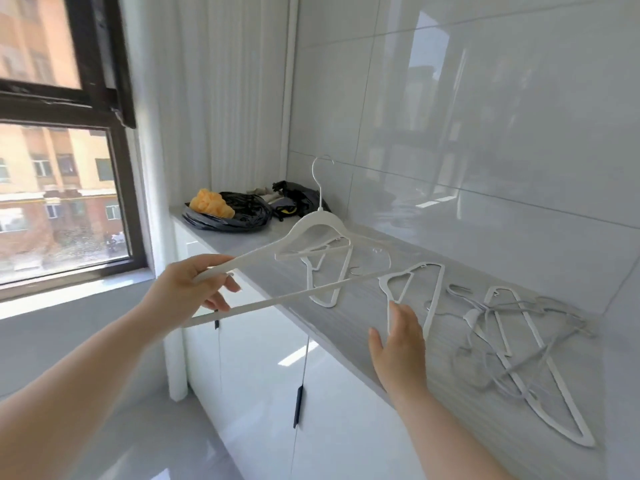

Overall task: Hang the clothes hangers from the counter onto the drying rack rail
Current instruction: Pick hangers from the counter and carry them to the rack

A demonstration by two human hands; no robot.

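Observation:
My left hand point(197, 285) grips one shoulder arm of a white hanger point(311, 223) and holds it in the air above the counter point(363, 306), metal hook pointing up. My right hand point(398, 344) hovers with straight fingers over the counter's front edge, its fingertips at the lower end of a second white hanger point(415, 289) lying flat. Another white hanger point(329, 275) lies further back. To the right a tangled pile of white and grey hangers point(519, 341) rests on the counter. No drying rack rail is in view.
A black plastic bag with an orange object point(213, 202) and dark items point(294, 199) sits at the counter's far end. Glossy tiled wall point(485, 133) runs behind the counter. A window point(59, 188) is on the left. White cabinet doors with dark handles point(298, 403) stand below.

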